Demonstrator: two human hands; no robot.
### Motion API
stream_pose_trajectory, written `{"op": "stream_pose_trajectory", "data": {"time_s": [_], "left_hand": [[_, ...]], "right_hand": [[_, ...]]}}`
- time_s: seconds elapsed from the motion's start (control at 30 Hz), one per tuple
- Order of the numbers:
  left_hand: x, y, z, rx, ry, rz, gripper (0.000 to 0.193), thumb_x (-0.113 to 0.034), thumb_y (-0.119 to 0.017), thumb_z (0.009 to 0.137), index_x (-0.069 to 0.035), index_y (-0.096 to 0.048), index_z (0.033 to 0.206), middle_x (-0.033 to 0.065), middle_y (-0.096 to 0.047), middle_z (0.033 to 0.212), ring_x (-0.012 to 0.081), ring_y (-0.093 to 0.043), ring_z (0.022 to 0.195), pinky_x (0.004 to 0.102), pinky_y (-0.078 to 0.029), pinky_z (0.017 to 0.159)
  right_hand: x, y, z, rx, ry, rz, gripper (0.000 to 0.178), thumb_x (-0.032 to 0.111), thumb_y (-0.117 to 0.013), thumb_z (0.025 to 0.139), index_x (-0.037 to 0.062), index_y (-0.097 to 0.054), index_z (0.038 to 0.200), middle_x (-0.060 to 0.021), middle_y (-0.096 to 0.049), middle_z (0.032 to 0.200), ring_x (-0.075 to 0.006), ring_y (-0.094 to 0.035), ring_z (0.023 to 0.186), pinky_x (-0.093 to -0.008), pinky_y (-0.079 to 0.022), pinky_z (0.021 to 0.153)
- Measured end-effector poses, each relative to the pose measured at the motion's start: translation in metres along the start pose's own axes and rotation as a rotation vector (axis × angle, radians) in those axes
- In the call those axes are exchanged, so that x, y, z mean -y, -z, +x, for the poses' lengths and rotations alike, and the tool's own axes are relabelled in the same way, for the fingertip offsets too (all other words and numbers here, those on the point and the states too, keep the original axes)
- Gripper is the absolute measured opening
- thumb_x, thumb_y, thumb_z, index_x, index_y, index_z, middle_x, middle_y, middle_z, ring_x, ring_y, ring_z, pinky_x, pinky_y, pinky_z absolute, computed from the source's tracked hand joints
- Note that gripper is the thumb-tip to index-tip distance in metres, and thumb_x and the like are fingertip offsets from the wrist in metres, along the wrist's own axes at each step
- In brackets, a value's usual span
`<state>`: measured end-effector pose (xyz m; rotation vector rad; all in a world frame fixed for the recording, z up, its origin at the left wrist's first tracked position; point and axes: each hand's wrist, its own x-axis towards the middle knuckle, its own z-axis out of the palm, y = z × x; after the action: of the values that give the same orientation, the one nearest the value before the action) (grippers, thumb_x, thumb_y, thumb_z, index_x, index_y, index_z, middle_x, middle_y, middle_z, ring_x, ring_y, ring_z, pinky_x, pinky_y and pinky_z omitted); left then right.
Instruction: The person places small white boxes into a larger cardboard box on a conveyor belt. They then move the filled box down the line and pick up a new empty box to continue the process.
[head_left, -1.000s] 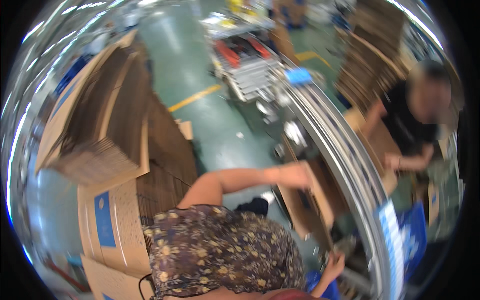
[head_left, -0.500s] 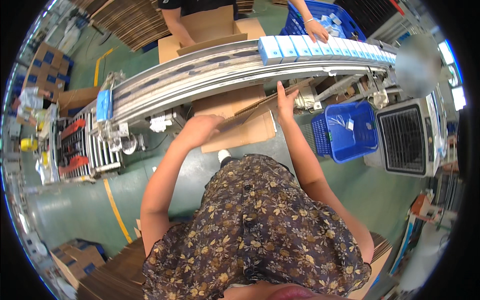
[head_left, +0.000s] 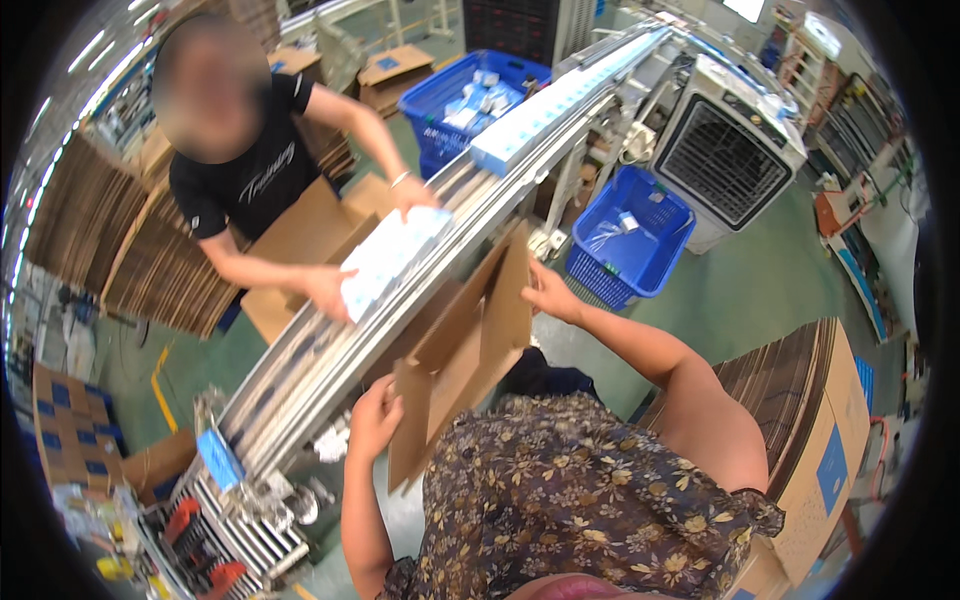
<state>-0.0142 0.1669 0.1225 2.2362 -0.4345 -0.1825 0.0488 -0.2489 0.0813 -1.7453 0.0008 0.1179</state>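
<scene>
A brown cardboard box point(head_left: 430, 408), folded out into a hollow shape, is held up in front of my body on the near side of the conveyor. My left hand point(head_left: 375, 415) is closed on its left end, fingers curled at the edge. At its right end my right hand point(head_left: 550, 292) grips the upper edge. The box is tilted, and its inside partly shows between the walls. Across the conveyor point(head_left: 300, 375), a co-worker's two hands squeeze a row of white-and-blue small cartons point(head_left: 395, 262) above the belt.
More small cartons point(head_left: 560, 110) line the belt's far part. An open cardboard box point(head_left: 310, 225) stands by the co-worker. Blue baskets point(head_left: 640, 235) sit beyond the conveyor and at right, near an air cooler point(head_left: 725, 150). Stacked flat cardboard point(head_left: 790, 400) is at my right.
The cardboard between my hands has gone from nearly flat to opened out, and it is higher. My view has turned. The co-worker now holds a row of small cartons in both hands.
</scene>
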Motion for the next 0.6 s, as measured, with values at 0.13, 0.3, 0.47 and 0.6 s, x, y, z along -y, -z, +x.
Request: {"op": "stream_pose_trajectory", "data": {"time_s": [0.13,0.3,0.47,0.6], "left_hand": [[0.014,-0.002,0.012,-0.715,0.201,-0.437,0.043,0.007,-0.064,0.078,-0.002,-0.062,0.120,0.0003,-0.046,0.075,0.0063,-0.047,0.065,0.0210,-0.043,0.062],[-0.031,-0.057,0.098,-0.718,-0.112,0.361,0.058,0.011,-0.046,0.065,-0.004,-0.064,0.119,0.0148,-0.055,0.104,0.0361,-0.050,0.105,0.0465,-0.036,0.098],[-0.074,-0.103,0.202,-0.236,-0.491,0.411,0.043,0.001,-0.058,0.083,-0.005,-0.062,0.125,0.0153,-0.049,0.145,0.0373,-0.042,0.137,0.0472,-0.033,0.115],[-0.015,-0.180,0.223,0.114,-0.339,0.594,0.066,-0.032,-0.059,0.094,-0.007,-0.035,0.151,0.0149,-0.034,0.156,0.0329,-0.028,0.146,0.0458,-0.023,0.120]], "right_hand": [[0.039,0.054,0.026,0.211,0.427,-0.485,0.083,0.013,-0.051,0.081,0.0148,-0.019,0.158,-0.0169,-0.064,0.117,-0.0277,-0.064,0.101,-0.0400,-0.051,0.088],[0.020,0.046,0.076,0.393,0.365,-0.927,0.086,0.020,-0.057,0.079,0.0167,-0.020,0.157,-0.0228,-0.065,0.109,-0.0384,-0.064,0.097,-0.0466,-0.052,0.081],[-0.027,0.014,0.112,0.845,0.329,-1.001,0.102,0.037,-0.068,0.086,-0.0046,-0.004,0.153,-0.0288,-0.064,0.097,-0.0444,-0.064,0.088,-0.0471,-0.052,0.079],[-0.049,0.033,0.134,1.195,0.345,-0.782,0.056,0.050,-0.045,0.100,-0.0023,-0.063,0.107,-0.0268,-0.066,0.093,-0.0417,-0.064,0.087,-0.0489,-0.049,0.076]]}}
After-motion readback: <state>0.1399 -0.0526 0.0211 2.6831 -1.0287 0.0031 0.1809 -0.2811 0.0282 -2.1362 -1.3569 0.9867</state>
